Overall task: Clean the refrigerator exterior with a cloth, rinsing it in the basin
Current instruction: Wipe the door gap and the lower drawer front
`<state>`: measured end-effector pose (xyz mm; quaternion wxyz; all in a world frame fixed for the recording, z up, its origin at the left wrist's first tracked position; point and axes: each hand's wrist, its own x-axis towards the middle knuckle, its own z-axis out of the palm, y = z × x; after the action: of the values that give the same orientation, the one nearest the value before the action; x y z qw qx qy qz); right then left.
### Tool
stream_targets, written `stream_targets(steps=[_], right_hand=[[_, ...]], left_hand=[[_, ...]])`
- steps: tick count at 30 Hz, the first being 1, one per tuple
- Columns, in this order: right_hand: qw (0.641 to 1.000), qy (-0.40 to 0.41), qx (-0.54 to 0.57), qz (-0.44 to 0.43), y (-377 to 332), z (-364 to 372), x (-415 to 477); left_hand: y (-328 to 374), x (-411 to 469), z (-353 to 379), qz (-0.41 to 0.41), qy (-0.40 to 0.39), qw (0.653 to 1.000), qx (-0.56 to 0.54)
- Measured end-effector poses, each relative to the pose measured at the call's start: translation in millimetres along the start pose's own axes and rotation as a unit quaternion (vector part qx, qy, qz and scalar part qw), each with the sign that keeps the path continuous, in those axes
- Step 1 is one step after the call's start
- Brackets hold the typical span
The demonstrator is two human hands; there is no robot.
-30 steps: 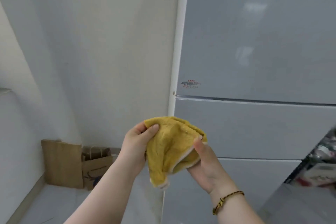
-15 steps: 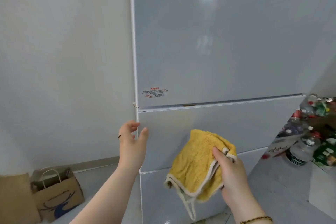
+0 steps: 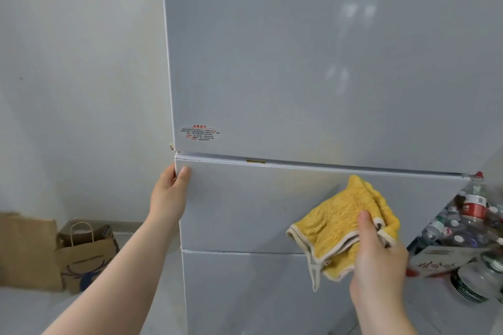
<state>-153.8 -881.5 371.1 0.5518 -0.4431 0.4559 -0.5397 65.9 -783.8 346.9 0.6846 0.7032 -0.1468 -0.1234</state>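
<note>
Likely soft, light, floppy: yellow cloth [image 3: 334, 226] bunched at four o'clock before middle drawer [image 3: 245, 207] of refrigerator [image 3: 299, 62], pinched by fingers of right hand [image 3: 378, 261]. At nine o'clock, left hand [image 3: 168, 196], fingers gripping drawer edge. Best held wadded.

- The refrigerator [image 3: 299, 62] does not fit in the picture. Its top, bottom and right side are cut off.
- The left hand [image 3: 168, 198] grips the left edge of the middle door [image 3: 258, 204]. Its fingertips are hidden behind that edge.
- The right hand [image 3: 378, 266] holds the yellow cloth [image 3: 340, 220]. Its fingers are hidden under the cloth, and only the thumb shows.
- The red words on the sticker [image 3: 200, 133] are too small to read.
- The bottles [image 3: 473, 204] on the right are blurry and run off the edge.
- The left arm hides a corner of the paper bag [image 3: 84, 253].
</note>
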Motion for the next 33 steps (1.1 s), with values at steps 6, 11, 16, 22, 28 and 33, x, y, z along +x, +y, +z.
stream_targets(steps=[6,11,16,22,28,33], right_hand=[[0.99,-0.033,-0.008,-0.138,-10,21,-12],[0.907,-0.086,-0.215,-0.352,4,59,-29],[0.752,-0.163,-0.429,-0.473,11,93,-54],[0.709,-0.249,-0.446,-0.486,-3,81,-40],[0.673,-0.183,-0.606,-0.382,-25,72,-16],[0.661,-0.331,-0.525,-0.422,-15,120,-70]], left_hand=[[-3,-27,-17,0.02,-0.013,1.0,-0.005],[-10,-52,-36,0.026,-0.051,0.998,-0.03],[-4,-57,-39,0.045,-0.042,0.998,-0.013],[-5,-51,-40,0.017,-0.008,1.0,0.008],[-4,-54,-53,-0.012,-0.078,0.997,0.002],[-3,-57,-56,-0.011,-0.081,0.997,0.009]])
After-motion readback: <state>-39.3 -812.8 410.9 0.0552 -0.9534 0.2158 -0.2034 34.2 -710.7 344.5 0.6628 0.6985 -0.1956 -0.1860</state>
